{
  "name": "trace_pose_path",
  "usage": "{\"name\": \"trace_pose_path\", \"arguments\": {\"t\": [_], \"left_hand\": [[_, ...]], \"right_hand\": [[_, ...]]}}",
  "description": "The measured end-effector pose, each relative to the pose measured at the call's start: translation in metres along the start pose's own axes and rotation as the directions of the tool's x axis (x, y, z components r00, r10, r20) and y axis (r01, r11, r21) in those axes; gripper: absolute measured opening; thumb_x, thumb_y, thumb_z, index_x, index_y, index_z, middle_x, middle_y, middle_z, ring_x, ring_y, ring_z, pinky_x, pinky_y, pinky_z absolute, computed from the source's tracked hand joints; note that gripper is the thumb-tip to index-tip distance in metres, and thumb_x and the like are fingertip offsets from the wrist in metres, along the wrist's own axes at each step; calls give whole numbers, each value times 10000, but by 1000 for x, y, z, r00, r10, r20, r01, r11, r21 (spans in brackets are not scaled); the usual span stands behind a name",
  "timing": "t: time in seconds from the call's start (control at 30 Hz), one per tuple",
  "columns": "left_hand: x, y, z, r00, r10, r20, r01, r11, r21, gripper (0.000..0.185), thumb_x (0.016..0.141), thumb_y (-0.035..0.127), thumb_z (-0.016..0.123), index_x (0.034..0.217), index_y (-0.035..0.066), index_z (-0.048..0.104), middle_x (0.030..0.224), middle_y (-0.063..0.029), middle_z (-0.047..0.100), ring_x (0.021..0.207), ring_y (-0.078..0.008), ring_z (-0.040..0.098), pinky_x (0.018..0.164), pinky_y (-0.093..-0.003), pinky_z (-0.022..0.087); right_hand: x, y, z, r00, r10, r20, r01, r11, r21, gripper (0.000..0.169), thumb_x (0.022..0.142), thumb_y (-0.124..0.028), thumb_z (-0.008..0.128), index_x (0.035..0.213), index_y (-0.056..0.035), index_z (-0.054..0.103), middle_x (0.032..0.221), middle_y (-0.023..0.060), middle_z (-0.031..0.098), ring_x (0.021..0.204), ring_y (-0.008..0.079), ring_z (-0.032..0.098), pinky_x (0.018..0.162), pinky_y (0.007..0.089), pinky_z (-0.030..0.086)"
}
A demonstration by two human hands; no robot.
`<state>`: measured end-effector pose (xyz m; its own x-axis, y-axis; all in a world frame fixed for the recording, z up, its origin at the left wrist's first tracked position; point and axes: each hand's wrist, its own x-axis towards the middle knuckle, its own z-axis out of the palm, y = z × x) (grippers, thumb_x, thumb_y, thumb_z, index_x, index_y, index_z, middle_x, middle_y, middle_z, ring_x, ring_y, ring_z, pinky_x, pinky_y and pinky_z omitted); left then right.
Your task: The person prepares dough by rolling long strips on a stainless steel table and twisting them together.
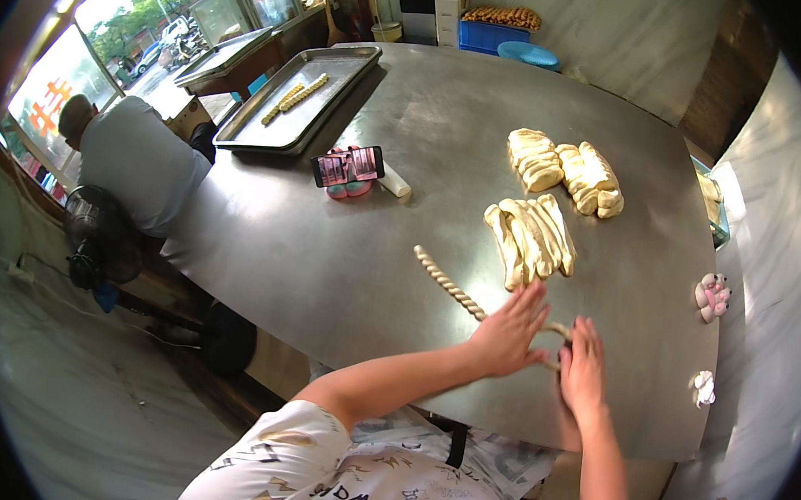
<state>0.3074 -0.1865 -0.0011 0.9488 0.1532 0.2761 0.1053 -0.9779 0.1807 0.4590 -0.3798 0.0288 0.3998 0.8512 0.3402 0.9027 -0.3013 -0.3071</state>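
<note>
Both my hands rest flat on a dough strand [558, 328] on the steel tabletop, near its front edge. My left hand [510, 331] covers one part of the strand, and my right hand [582, 364] lies over its curved other side, a short gap to the right. A twisted dough rope [448, 282] runs from beside my left hand up and to the left. Just beyond my fingers lies a pile of dough strips [530, 238]. Two more piles of dough, one on the left [535, 160] and one on the right [590, 179], sit farther back. What lies beneath my palms is hidden.
A metal tray [296, 146] with twisted dough sticks [304, 93] stands at the back left. Nearer are a phone [348, 166] on a stand and a white cylinder [395, 180]. A seated person [143, 159] is at the left. A pink figurine [712, 297] sits at the right edge.
</note>
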Motion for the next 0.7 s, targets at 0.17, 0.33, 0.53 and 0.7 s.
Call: {"name": "trace_pose_path", "arguments": {"t": [0.17,0.33,0.53,0.7], "left_hand": [[-66,31,-35,989,121,83,-108,983,-147,950,1056,716,558,1748,98,355,1773,-366,297,1679,-547,209,1378,-637,130],[18,11,-7,998,-3,-67,-2,997,-83,938,1095,663,511,1666,-74,418,1766,-358,323,1705,-474,194,1393,-573,147],[-56,46,-51,955,152,256,-121,984,-130,1073,1015,746,594,1730,-10,333,1785,-353,281,1700,-486,214,1363,-682,168],[20,20,1,996,68,-64,-70,997,-33,1036,1037,721,571,1721,-26,349,1772,-356,306,1704,-466,216,1387,-616,144]], "right_hand": [[-61,6,-54,946,149,289,-231,933,277,181,1021,-102,731,1172,-22,673,1317,207,759,1418,421,642,1233,585,463],[13,8,-2,989,149,3,-148,986,76,215,1001,-101,739,1167,-6,642,1433,249,684,1409,447,630,1177,551,517],[-56,0,-55,971,165,172,-208,939,273,185,1004,-149,764,1049,-2,661,1234,217,775,1169,437,743,994,550,583],[4,8,-3,991,-89,-97,70,980,-188,332,1031,-124,689,1333,10,654,1451,254,690,1361,468,654,1137,553,529]]}}
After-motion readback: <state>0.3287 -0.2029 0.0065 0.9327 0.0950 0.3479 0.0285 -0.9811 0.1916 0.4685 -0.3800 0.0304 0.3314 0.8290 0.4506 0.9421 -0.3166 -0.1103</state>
